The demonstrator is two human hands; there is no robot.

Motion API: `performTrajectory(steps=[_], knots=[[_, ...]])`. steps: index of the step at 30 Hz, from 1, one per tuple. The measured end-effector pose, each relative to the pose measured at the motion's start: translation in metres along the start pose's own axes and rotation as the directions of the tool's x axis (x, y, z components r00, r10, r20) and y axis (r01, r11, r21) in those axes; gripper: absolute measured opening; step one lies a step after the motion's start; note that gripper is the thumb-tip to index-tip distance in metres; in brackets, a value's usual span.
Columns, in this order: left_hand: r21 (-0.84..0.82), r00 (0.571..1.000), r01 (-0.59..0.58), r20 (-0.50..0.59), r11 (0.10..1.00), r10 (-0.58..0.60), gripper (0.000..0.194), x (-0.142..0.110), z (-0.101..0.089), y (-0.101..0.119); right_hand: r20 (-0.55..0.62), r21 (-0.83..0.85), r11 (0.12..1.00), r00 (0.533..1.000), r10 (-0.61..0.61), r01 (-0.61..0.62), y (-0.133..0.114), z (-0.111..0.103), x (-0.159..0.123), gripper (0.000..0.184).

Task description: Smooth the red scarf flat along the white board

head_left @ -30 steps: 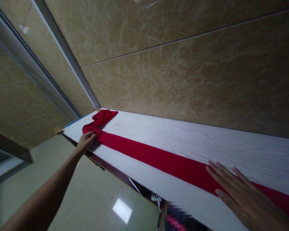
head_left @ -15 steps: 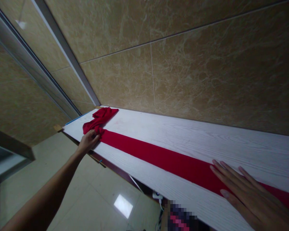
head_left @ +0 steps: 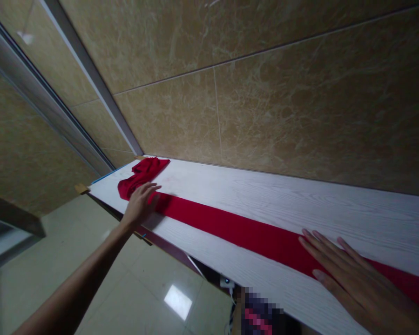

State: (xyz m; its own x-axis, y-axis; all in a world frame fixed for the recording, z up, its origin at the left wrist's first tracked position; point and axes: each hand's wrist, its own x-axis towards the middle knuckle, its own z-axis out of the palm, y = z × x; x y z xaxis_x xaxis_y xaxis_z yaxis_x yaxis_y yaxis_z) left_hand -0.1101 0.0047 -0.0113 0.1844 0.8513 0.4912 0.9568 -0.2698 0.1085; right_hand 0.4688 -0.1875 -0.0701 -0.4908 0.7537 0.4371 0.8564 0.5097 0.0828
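Note:
A long red strip of cloth (head_left: 223,224) runs lengthwise along a white wood-grain tabletop (head_left: 261,190). Its far end lies in a crumpled red heap (head_left: 141,173) near the table's left end. My left hand (head_left: 143,202) is over the strip just beside the heap, fingers stretched out and apart; whether it touches the cloth I cannot tell. My right hand (head_left: 352,284) lies flat on the strip toward the near right, fingers extended. Past that hand the cloth continues to the right edge of the view.
A tan marbled tile wall (head_left: 275,107) borders the table's far side. Below the front edge are a white power socket (head_left: 226,282) with a cable and a pixelated patch. Pale floor tiles (head_left: 125,284) lie at the lower left; a wooden corner piece (head_left: 81,189) juts out at the table's left end.
My left hand has let go of the bunched cloth, its fingers have spread, and it has moved slightly right over the strip. My right hand stays flat on the cloth.

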Motion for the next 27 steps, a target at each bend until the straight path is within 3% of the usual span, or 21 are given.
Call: performTrajectory(steps=[2, 4, 7, 13, 18, 23, 27], knots=[[0.001, 0.963, -0.099, 0.253, 0.995, 0.095, 0.052, -0.003, 0.007, 0.028, 0.004, 0.013, 1.000, 1.000, 0.014, -0.014, 0.000, 0.000, -0.001, 0.072], [0.015, 0.890, -0.095, 0.449, 0.995, 0.078, 0.058, -0.006, 0.012, 0.047, 0.028, 0.039, 0.999, 0.999, 0.028, -0.029, 0.001, -0.001, -0.001, 0.071], [0.031, 0.837, -0.067, 0.546, 0.997, 0.039, 0.061, -0.005, 0.014, 0.055, 0.099, 0.092, 0.994, 0.994, 0.041, -0.050, 0.002, -0.005, -0.001, 0.069], [-0.007, 0.827, -0.076, 0.559, 0.997, 0.067, 0.064, 0.001, 0.010, 0.047, 0.172, 0.140, 0.978, 0.977, 0.127, -0.152, 0.000, -0.007, 0.001, 0.063], [-0.018, 0.802, -0.034, 0.597, 0.999, 0.038, 0.066, 0.006, 0.003, 0.054, 0.236, 0.168, 0.959, 0.954, 0.184, -0.226, -0.001, -0.013, 0.009, 0.061], [-0.220, 0.905, -0.130, 0.373, 0.967, 0.206, 0.062, 0.026, 0.006, 0.087, 0.141, 0.164, 0.925, 0.936, 0.322, -0.343, 0.003, -0.021, 0.037, 0.057], [-0.310, 0.916, -0.219, 0.261, 0.925, 0.305, 0.054, 0.043, 0.022, 0.123, 0.047, 0.053, 0.907, 0.909, 0.415, -0.417, 0.001, -0.021, 0.064, 0.043]])
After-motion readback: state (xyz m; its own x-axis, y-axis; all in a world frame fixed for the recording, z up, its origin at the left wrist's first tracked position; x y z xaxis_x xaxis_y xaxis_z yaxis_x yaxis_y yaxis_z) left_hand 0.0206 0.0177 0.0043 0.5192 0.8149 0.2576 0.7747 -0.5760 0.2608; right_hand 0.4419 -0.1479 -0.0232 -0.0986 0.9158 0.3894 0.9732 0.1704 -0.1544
